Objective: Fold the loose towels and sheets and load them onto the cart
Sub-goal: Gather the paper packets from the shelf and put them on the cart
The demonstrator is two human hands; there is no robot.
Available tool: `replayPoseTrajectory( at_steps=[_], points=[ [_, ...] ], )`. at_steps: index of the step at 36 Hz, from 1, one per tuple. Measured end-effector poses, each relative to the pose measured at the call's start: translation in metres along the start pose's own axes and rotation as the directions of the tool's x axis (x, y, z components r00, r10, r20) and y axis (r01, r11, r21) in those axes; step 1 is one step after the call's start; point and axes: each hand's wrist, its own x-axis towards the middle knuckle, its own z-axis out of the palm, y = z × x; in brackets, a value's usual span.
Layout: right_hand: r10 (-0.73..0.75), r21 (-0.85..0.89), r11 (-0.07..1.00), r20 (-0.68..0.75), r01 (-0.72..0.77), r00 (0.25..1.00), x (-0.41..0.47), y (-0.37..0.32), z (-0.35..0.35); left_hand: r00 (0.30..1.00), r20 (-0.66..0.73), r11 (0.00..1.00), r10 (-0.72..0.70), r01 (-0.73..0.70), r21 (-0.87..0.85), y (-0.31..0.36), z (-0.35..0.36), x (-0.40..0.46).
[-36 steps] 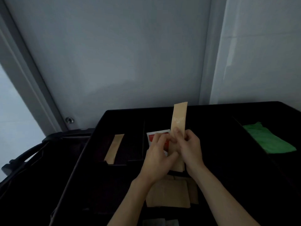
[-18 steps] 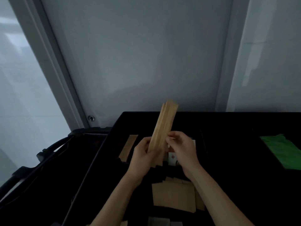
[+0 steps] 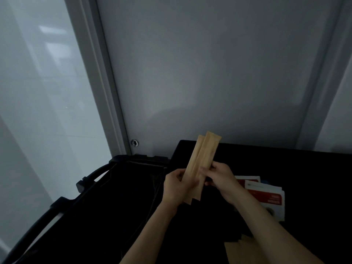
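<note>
Two hands hold a small sheaf of long, narrow tan paper packets (image 3: 202, 164) upright over the dark cart (image 3: 285, 161): the left hand (image 3: 177, 187) curls round its lower part, the right hand (image 3: 221, 178) pinches its right edge with thumb and fingertips. The packets' tops rise past the cart's back rim toward the pale wall panel (image 3: 209, 73), with open air around them. Red-and-white cards (image 3: 266, 195) lie right of the hands; their print is too small to read. No towels or sheets can be made out
</note>
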Motion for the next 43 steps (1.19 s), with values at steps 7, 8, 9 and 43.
replayPoseTrajectory(
  at_steps=[7,8,9,43],
  points=[
    [0.029,-0.039,0.999,-0.056,-0.031,0.998,0.021,0.023,0.021,0.982,-0.139,0.913,0.127,-0.061,0.404,-0.005,0.008,0.001],
    [0.031,-0.045,0.998,-0.081,-0.035,0.996,0.024,0.028,0.023,0.98,-0.138,0.898,0.147,-0.074,0.433,-0.006,0.008,0.001],
    [0.025,-0.063,0.997,-0.107,-0.032,0.994,0.027,0.032,0.024,0.977,-0.13,0.884,0.168,-0.092,0.458,-0.007,0.008,0.0],
    [-0.003,-0.764,0.643,0.066,0.052,0.998,0.038,0.06,0.033,0.985,0.147,0.396,0.093,-0.173,0.902,-0.03,0.019,0.002]
  ],
)
